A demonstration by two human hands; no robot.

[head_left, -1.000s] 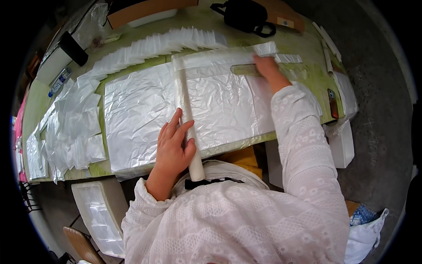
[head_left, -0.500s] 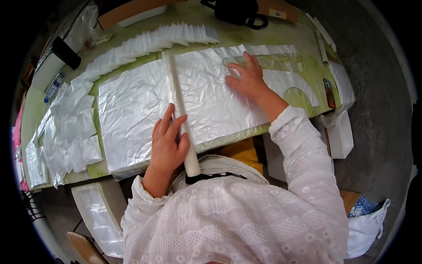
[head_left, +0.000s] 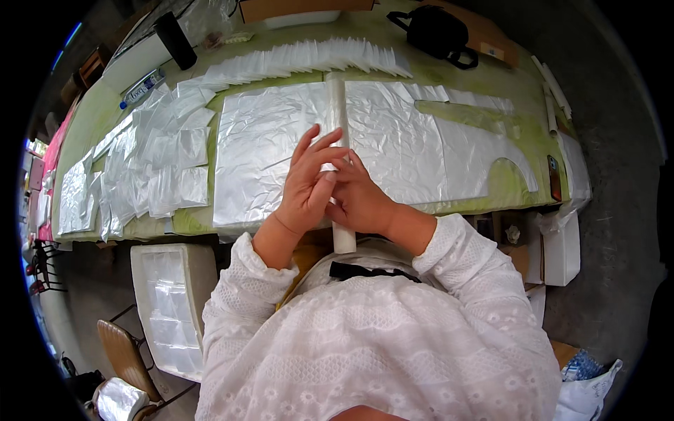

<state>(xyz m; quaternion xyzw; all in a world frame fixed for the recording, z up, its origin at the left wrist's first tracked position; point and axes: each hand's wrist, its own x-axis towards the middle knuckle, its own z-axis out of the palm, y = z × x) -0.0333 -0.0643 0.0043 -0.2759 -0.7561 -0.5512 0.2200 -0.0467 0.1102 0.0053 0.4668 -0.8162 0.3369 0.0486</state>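
My left hand (head_left: 309,184) is raised over a white plastic roll (head_left: 338,105), its fingers apart and nothing seen in them. My right hand (head_left: 361,196) meets it there, with bent fingers touching the left hand near its thumb; its thumb stands off from the fingers and I see nothing held. The roll points away from me, its near end by my waist. Beneath it lies wrinkled clear film (head_left: 263,140), which stretches to both sides. A curved cut-out (head_left: 516,165) marks the film's right part.
Overlapping clear bags (head_left: 302,59) fan along the back of the green table (head_left: 393,59), and more bag stacks (head_left: 168,161) lie left. A bottle (head_left: 142,88), a black cylinder (head_left: 174,41), a black bag (head_left: 435,31) and a phone (head_left: 554,177) surround them. A white bin (head_left: 210,281) stands below.
My right hand has left the film on the right and come to my left hand. My left hand has risen off the roll. The view has shifted, so the table sits farther right.
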